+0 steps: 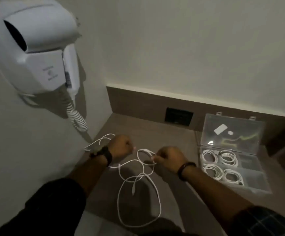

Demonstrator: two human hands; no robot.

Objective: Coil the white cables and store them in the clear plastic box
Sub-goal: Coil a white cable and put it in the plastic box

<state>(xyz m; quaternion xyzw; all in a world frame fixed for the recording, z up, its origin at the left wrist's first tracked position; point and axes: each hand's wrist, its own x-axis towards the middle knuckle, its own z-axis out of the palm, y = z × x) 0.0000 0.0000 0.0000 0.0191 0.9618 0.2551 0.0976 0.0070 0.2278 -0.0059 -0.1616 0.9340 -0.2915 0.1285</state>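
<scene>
A loose white cable (139, 198) hung in big loops off the brown counter (172, 137). The right hand (170, 159) pinched a small loop of it; the left hand (121, 147) was fisted round another strand. Right of them, the clear plastic box (251, 186) lay open with four coiled cables (221, 165) inside. Farther left, a wall-mounted hair dryer (36, 48) hung.

A white hair dryer (36, 46) with a coiled cord (77, 116) is mounted on the wall above the table's (172, 133) far left corner, and a dark socket plate (179, 116) is set into the upstand along its far edge.
</scene>
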